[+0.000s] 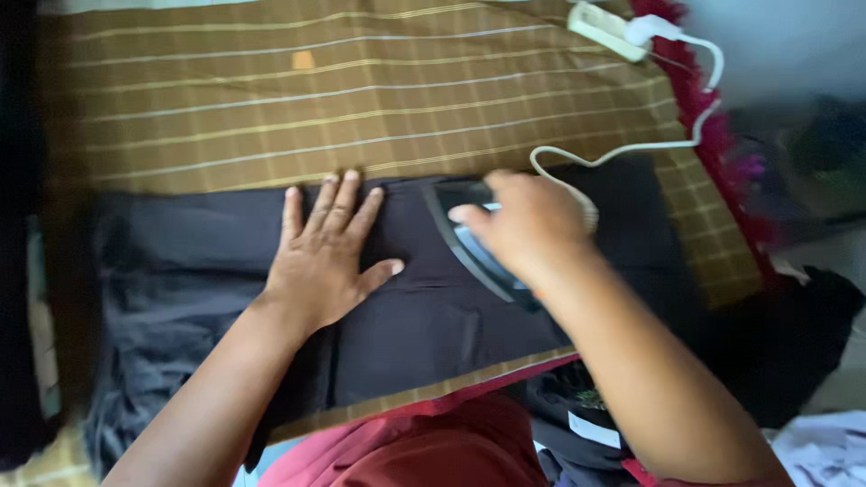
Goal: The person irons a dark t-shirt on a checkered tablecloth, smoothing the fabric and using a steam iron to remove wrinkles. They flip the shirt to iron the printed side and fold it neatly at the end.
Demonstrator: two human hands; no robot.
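The left hand (327,257) lies flat, fingers spread, on dark trousers (415,325); just beside it, the right hand (528,225) grips an iron (474,248).

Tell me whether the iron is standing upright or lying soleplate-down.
Soleplate-down: the iron lies flat on the dark garment, the right hand gripping its handle from above.

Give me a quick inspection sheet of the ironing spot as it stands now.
Surface: brown checked cloth spread flat, with a red fringe along its far right edge.
Job's things: dark garment laid across the cloth; iron resting on it.
Clutter: pile of dark clothes at right.
Hands: left hand pressed flat on the garment, fingers spread; right hand gripping the iron.
Cables: white cord looping from the iron to a white power strip.
Surroundings: blurred, cannot tell.
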